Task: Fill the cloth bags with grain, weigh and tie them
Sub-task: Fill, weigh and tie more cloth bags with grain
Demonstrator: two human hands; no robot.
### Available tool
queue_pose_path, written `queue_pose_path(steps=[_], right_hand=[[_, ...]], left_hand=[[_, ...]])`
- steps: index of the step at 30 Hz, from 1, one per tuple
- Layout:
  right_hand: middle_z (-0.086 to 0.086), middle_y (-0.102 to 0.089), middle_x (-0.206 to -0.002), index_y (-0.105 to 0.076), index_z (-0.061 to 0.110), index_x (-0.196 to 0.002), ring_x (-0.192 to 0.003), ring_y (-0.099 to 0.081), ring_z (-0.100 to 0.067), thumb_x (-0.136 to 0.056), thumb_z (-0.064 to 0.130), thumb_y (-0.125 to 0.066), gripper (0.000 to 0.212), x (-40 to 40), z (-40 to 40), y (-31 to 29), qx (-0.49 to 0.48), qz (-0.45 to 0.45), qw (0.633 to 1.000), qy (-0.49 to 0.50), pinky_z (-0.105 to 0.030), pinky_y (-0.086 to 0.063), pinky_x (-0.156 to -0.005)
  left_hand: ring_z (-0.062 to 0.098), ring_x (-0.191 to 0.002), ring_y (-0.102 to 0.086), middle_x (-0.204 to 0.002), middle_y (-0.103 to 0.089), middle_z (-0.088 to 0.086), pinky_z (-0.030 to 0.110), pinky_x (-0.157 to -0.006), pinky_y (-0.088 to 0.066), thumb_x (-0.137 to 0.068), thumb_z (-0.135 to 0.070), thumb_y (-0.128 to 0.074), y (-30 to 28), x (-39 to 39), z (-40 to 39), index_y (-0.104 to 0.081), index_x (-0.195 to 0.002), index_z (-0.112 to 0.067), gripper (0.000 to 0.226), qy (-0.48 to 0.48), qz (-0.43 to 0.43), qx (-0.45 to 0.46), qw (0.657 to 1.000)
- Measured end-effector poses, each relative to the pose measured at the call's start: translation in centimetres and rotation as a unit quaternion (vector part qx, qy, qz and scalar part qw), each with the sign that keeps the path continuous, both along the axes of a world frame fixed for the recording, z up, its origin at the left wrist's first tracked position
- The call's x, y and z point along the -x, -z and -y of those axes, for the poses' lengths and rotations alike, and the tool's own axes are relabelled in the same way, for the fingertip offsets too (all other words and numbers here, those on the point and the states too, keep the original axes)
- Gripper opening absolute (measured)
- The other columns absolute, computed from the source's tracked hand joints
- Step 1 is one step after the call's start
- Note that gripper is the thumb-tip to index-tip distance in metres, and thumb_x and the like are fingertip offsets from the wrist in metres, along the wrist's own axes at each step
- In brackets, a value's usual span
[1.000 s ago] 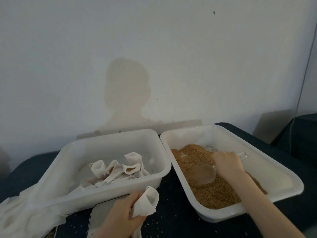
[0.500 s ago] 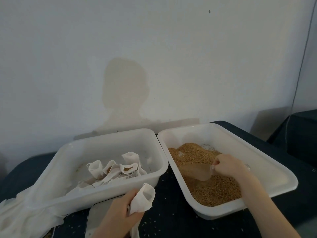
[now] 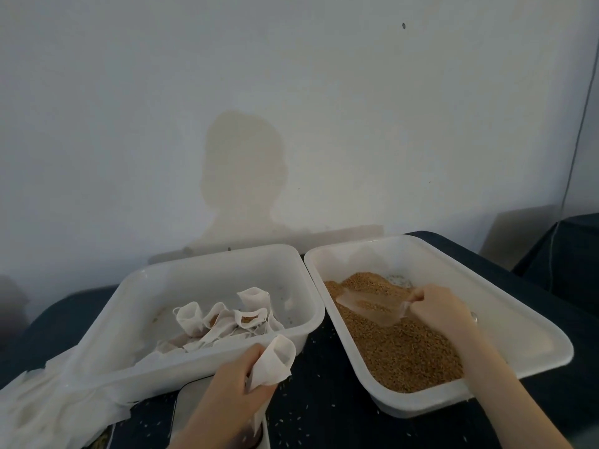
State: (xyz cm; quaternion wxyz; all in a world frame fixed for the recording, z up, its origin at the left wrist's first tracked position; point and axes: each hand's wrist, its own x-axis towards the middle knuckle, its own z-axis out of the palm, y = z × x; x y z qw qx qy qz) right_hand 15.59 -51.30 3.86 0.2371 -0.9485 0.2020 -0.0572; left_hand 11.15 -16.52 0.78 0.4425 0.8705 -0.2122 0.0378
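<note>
Nearest me, my left hand (image 3: 227, 387) pinches an empty cloth bag (image 3: 274, 361) by its side, fingers curled round the fabric, with the mouth gaping upward just in front of the left tub's (image 3: 136, 361) near rim. Under that hand lies what I take to be the scale (image 3: 191, 413); it is mostly hidden, so I cannot be sure. Loose grains (image 3: 311, 413) already speckle the dark tabletop (image 3: 324, 426) in front of the left tub.

Inside the left tub lies a heap of more cloth bags (image 3: 223, 319); a few show brown at the mouth and may hold some grain.

To the right of the left tub, touching it at the rim, the grain tub (image 3: 531, 348) holds the brown grain (image 3: 405, 348). My right hand (image 3: 440, 311) grips the handle of a clear plastic scoop (image 3: 372, 307), fingers closed round it, the scoop lying tilted on the grain with some grain in it.

The risk, as I judge it: the bag's mouth is soft and held on one side only, so it can fold shut as I pour. The scoop must also cross both rims to reach it, and a tilt there would drop grain onto the table or into the left tub. An overfull scoop makes this worse.
</note>
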Motion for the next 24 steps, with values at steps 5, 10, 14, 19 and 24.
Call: queue_pose_path(steps=[5,10,14,19,24], right_hand=[[0.007,-0.064,-0.08,-0.065,0.031,-0.083,-0.076,-0.061,-0.012,-0.087,0.026,-0.059,0.009,0.2,-0.5,-0.7,-0.031,0.029,0.999,-0.012,-0.036,-0.054,-0.068],[0.009,-0.068,-0.081,-0.069,0.032,-0.084,-0.067,-0.061,-0.013,-0.084,0.013,-0.067,0.019,0.7,-2.4,-2.4,-0.089,0.077,0.986,-0.119,-0.03,-0.052,-0.063],[0.012,-0.071,-0.08,-0.072,0.031,-0.079,-0.079,-0.066,-0.008,-0.076,0.006,-0.069,0.025,1.0,-5.7,-4.7,-0.088,0.101,0.967,-0.218,-0.023,-0.054,-0.073],[0.01,-0.071,-0.074,-0.069,0.037,-0.068,-0.073,-0.065,-0.005,-0.073,-0.001,-0.063,0.039,1.7,-10.5,-6.2,-0.094,0.095,0.94,-0.314,-0.019,-0.053,-0.065],[0.019,-0.065,-0.069,-0.071,0.035,-0.075,-0.063,-0.06,0.006,-0.068,-0.001,-0.054,0.04,1.6,-12.6,-6.1,-0.047,0.068,0.945,-0.316,-0.013,-0.046,-0.05]], left_hand=[[0.0,-0.07,-0.057,-0.076,-0.064,-0.013,0.019,-0.066,-0.046,-0.084,-0.03,-0.067,0.0,-0.2,-0.3,-0.059,-0.08,-0.031,0.009,-0.01,0.01,-0.007,1.0],[-0.003,-0.073,-0.059,-0.079,-0.063,-0.022,0.014,-0.064,-0.046,-0.082,-0.031,-0.068,-0.1,-0.5,-1.0,-0.058,-0.084,-0.033,0.01,-0.028,0.007,-0.028,0.999],[-0.009,-0.079,-0.058,-0.086,-0.059,-0.034,0.013,-0.062,-0.044,-0.079,-0.034,-0.069,-0.8,-0.6,-2.3,-0.055,-0.088,-0.04,0.018,-0.074,0.023,-0.037,0.996],[-0.008,-0.078,-0.058,-0.081,-0.063,-0.028,0.016,-0.064,-0.045,-0.079,-0.043,-0.065,-1.7,-0.1,-4.1,-0.048,-0.093,-0.046,0.022,-0.116,0.031,-0.064,0.991],[-0.003,-0.087,-0.058,-0.095,-0.06,-0.023,0.02,-0.077,-0.048,-0.082,-0.048,-0.062,-2.2,0.4,-5.1,-0.04,-0.115,-0.045,0.041,-0.137,0.033,-0.099,0.985]])
